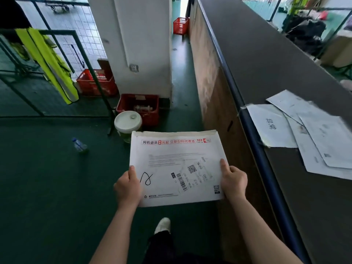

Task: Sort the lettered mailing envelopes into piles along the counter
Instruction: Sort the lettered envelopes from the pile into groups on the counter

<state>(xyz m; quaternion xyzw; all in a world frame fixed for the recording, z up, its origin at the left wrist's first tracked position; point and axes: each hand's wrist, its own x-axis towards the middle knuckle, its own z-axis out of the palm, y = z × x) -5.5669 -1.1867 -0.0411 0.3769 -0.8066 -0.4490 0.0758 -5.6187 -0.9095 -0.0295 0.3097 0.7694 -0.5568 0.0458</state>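
Both hands, left [128, 187] and right [233, 181], grip a white envelope [177, 166] beside the counter [266, 54].

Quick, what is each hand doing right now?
Left hand: grip closed on the white envelope's left edge.
Right hand: grip closed on the same envelope's right edge.

**Envelope up front, pile off to the right**

Held out in front between left hand [128, 187] and right hand [233, 182]: an envelope [178, 166], over the floor [47, 178]. To the right, the worktop [270, 60], with a pile of envelopes [312, 138] near its edge. Ahead on the floor, a bucket [128, 122] just before a crate [139, 107]; left of those, a bottle [80, 145]. Farther back left, another crate [97, 82].
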